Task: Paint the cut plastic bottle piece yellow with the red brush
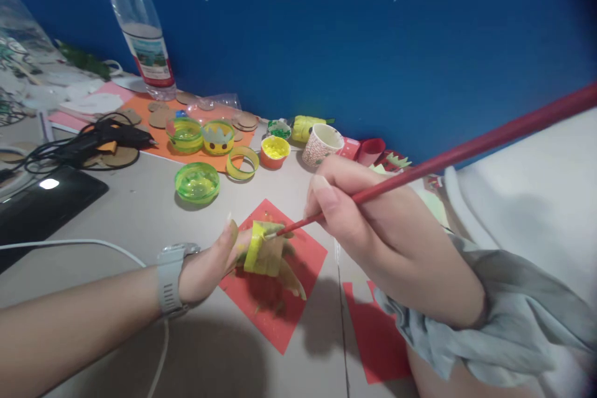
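My right hand point(340, 199) is closed round a long dark red paintbrush point(396, 181), whose pale tip touches the rim of a small cardboard ring point(268, 255). Yellow paint covers that ring's left edge and part of its top. My left hand point(224, 258), with a watch point(171, 280) on the wrist, has its fingers inside the ring and holds it up. Some fingertips stick out at the ring's right side. Below lies a red paper square point(284, 329) with dark smudges and shadow.
Behind stand a green bowl point(197, 183), a yellow ring point(242, 163), a yellow paint cup point(275, 151), a patterned cup point(323, 143) and a bottle point(147, 50). At left are a black glue gun point(124, 135), a dark tablet point(56, 208) and a white cable point(93, 241).
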Demonstrator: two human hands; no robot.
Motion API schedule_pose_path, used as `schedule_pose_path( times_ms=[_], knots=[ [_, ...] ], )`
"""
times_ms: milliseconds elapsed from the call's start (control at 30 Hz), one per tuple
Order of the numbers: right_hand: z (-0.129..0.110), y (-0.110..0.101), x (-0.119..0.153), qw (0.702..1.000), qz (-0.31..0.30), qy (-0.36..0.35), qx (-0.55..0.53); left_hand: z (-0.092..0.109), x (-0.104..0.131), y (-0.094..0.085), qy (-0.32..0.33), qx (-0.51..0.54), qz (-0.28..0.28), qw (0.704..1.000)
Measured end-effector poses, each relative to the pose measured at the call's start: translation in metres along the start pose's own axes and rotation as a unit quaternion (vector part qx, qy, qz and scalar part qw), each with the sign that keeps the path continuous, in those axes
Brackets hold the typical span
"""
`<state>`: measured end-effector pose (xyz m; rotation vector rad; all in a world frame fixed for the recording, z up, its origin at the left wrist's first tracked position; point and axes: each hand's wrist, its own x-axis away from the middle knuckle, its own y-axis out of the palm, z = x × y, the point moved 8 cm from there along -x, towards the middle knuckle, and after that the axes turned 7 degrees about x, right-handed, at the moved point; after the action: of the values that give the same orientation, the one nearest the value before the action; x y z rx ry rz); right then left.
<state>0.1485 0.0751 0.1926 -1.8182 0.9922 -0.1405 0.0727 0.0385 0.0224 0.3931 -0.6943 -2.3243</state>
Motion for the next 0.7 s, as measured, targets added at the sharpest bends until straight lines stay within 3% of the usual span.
schedule_pose_path(
  times_ms=[233,400,567,700],
  knots=[
    [0.0,-0.007,0.004,1.0,-0.016,-0.003,-0.022,0.003,0.004,-0.006,0.04,-0.078,-0.032,0.996],
    [0.009,-0.016,0.009,0.997,0.04,0.033,-0.059,0.011,0.003,-0.002,0.055,-0.119,-0.021,0.991],
    [0.014,-0.011,0.008,0.997,0.031,0.029,-0.069,0.016,0.004,0.01,0.052,-0.118,-0.044,0.991],
    [0.018,-0.018,0.007,0.996,0.067,0.038,-0.042,0.018,0.004,0.01,0.05,-0.112,-0.034,0.992]
  ],
)
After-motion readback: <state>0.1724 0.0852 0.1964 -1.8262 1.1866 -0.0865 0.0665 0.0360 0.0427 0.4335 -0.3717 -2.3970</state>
